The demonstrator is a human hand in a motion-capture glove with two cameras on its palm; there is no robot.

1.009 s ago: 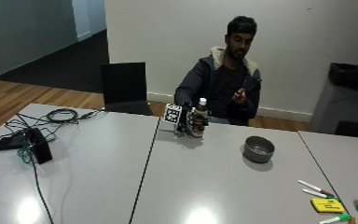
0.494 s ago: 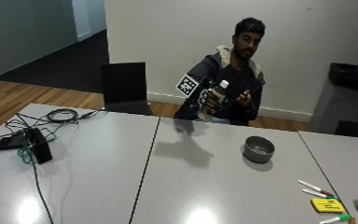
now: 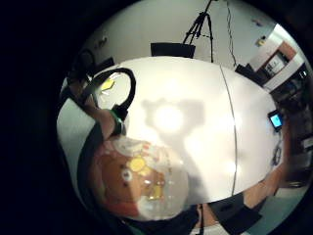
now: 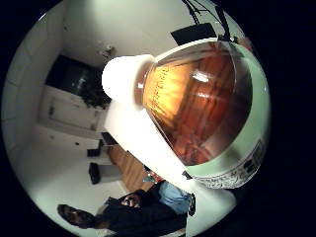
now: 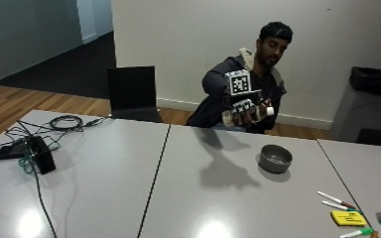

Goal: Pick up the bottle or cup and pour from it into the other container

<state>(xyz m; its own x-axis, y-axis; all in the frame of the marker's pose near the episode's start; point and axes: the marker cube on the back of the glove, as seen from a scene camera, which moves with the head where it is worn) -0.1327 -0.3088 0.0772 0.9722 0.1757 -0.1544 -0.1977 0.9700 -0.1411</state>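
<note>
The bottle carries a pale printed label whose writing cannot be read; it has a white cap and amber contents. The grey table stands in a white-walled room with wood flooring. The gloved right hand is raised well above the table, fingers curled round the tilted bottle, up and behind the grey metal bowl. Marker pens lie beyond the bowl.

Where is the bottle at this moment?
In the outside view the bottle is held in the gloved right hand, raised above the table before the person's chest, tipped sideways, up and back from the grey bowl.
</note>
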